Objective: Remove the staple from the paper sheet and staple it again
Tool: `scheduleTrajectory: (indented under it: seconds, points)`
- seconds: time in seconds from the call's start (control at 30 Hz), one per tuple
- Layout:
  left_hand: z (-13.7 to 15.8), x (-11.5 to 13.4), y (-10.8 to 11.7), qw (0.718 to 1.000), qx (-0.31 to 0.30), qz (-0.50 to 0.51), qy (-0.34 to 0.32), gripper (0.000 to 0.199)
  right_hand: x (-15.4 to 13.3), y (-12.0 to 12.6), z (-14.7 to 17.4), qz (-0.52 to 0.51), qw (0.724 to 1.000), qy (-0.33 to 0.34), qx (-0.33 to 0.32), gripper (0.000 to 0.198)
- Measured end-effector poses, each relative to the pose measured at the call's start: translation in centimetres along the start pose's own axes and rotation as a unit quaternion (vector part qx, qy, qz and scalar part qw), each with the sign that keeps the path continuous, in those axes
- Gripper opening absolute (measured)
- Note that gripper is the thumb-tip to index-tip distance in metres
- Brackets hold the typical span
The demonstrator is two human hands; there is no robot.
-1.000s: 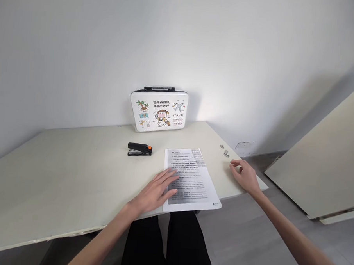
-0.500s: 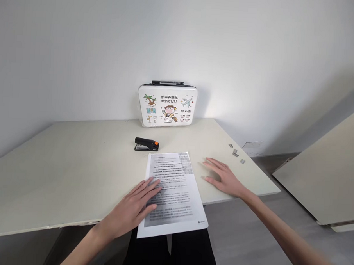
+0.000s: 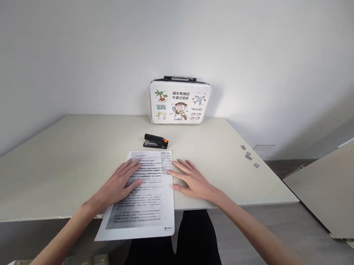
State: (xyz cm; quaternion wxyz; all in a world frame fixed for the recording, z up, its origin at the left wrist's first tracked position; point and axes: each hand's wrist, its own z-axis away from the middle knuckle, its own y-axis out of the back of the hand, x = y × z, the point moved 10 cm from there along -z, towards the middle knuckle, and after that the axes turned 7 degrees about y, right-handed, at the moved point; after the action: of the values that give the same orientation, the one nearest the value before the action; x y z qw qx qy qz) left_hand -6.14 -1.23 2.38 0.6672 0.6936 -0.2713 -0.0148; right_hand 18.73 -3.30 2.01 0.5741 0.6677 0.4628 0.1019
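A printed sheet of paper [image 3: 150, 209] lies on the table, its lower end hanging past the front edge. Whether more sheets lie beneath it I cannot tell. My left hand [image 3: 117, 186] rests flat on the sheet's left side, fingers stretched out. At its right edge my right hand [image 3: 192, 182] lies with fingers spread, the fingertips touching the margin. A strip of grey staples-like marks [image 3: 166, 163] covers the top right corner of the sheet. Just beyond the paper sits a black stapler [image 3: 156, 141] with an orange button, its jaw facing left.
A white carrying case [image 3: 180, 103] with cartoon prints stands against the wall at the back. Several small grey staple strips [image 3: 248, 155] lie on the right of the table [image 3: 61, 162]. A pale panel [image 3: 333, 190] stands to the right, beyond the table's edge.
The sheet has slid left across the table with my left hand on it. My right hand has come left to the sheet's right edge. The view has shifted slightly left.
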Motion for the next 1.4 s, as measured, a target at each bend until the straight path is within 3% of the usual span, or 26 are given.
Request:
scheduleTrajectory:
  seconds: [0.13, 0.33, 0.4, 0.53, 0.67, 0.93, 1.17, 1.4]
  points:
    - [0.0, -1.4, 0.1, 0.999, 0.020, -0.033, 0.003, 0.066, 2.5, 0.7, -2.2, 0.003, 0.995, -0.038, 0.091, 0.062]
    - [0.5, -0.9, 0.0, 0.998, 0.027, -0.062, 0.003, 0.063, 8.8, 0.1, -8.9, -0.078, 0.965, -0.101, 0.227, 0.080]
    - [0.6, -0.8, 0.0, 0.998, 0.025, -0.062, 0.005, 0.062, 10.4, -0.6, -10.8, -0.124, 0.955, -0.125, 0.239, 0.071]
    - [0.7, -0.9, 0.1, 0.998, 0.025, -0.057, 0.014, 0.060, 12.1, -1.1, -11.9, -0.179, 0.945, -0.140, 0.235, 0.031]
    - [0.6, -0.9, 0.2, 0.998, 0.028, -0.049, 0.016, 0.060, 13.4, 0.4, -8.8, -0.160, 0.940, -0.161, 0.254, 0.027]
    - [0.4, -1.5, 0.2, 0.998, 0.030, -0.051, 0.034, 0.062, 15.3, 4.7, 1.0, -0.146, 0.924, -0.215, 0.281, 0.037]
    - [-1.1, -2.2, 0.5, 0.997, 0.016, -0.066, 0.039, 0.066, 13.5, 6.7, 7.5, -0.159, 0.934, -0.226, 0.228, 0.038]
    - [-4.3, -4.0, 1.1, 0.996, 0.017, -0.081, 0.030, 0.072, 11.0, 6.9, 10.3, -0.215, 0.936, -0.212, 0.179, 0.034]
